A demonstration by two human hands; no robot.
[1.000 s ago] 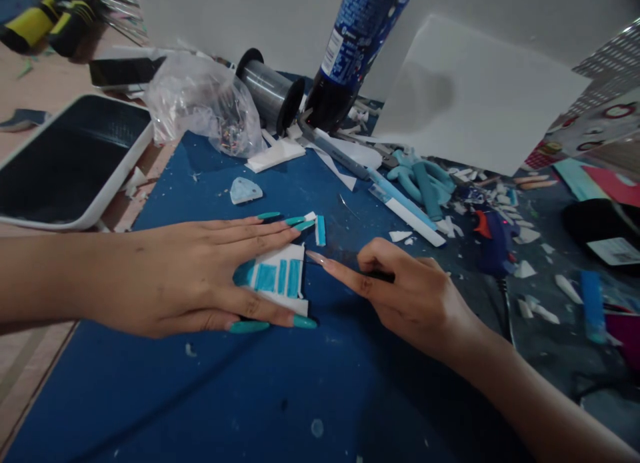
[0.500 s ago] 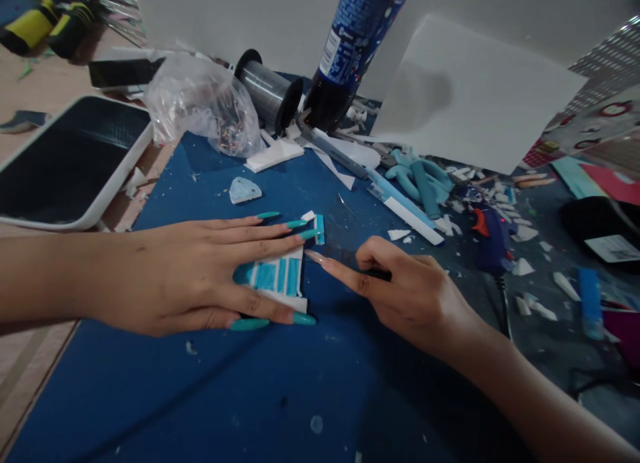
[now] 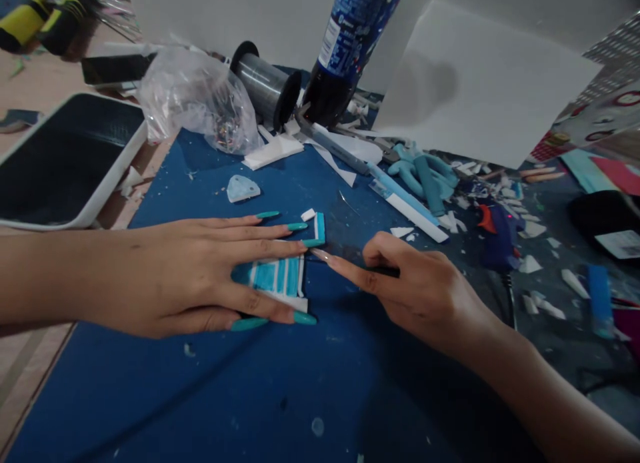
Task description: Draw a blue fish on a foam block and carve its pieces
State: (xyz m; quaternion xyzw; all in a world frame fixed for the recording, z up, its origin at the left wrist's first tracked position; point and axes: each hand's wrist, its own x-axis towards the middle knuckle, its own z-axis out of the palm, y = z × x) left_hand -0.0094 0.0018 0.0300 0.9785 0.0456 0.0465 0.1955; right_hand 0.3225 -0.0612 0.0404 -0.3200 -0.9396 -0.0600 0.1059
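Left hand [image 3: 200,269]: mine, laid flat, fingers spread wide, gripping nothing; long glossy teal nails.
Striped piece [image 3: 278,276]: on the blue board [image 3: 240,396], under my left hand; left part covered, full outline unreadable. Between middle and index fingers: flat turquoise bands, thin white strips, white margin.
Right hand [image 3: 420,289]: curled closed round a dark tool [image 3: 386,271], index stretched towards the piece's right edge.
Tool: mostly hidden in my fingers; short stretch of handle shows, tip too indistinct to make out.
Loose strip [image 3: 321,224]: small turquoise rectangle, white-edged; my middle nail overlaps its lower end, contact uncertain.
Board surface: smooth, matte, flecked with pale specks.
Bottle [image 3: 345,43]: top cut off; blue label, dark below.
Bag [image 3: 193,96]: clear, crinkled plastic; small contents blurred.
Spool [image 3: 267,86]: cylindrical, shiny grey winding, black flanges.
Forearms: both cut off at the edges.
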